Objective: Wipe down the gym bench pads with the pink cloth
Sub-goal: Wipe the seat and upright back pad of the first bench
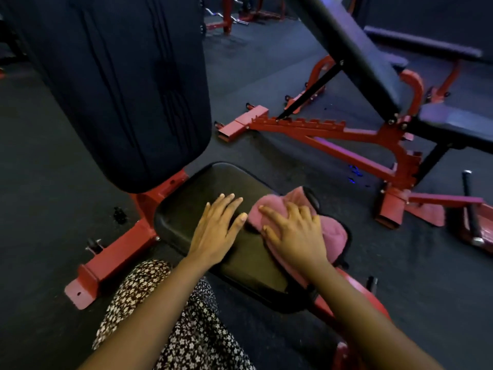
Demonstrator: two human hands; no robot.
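Pressing flat on the pink cloth (334, 232), the right hand (296, 233) has its fingers spread and straight, not curled round it. The left hand (216, 231) lies open, fingers wide, on the bare seat pad (186, 209), just beside the cloth. The cloth sits bunched at the pad's right edge. It looks soft, light and limp, so it should slide best under a flat palm. The pad seems smooth and firm, likely slightly giving. Farther left, the tilted back pad (120, 89) rises on a red frame (106, 260).
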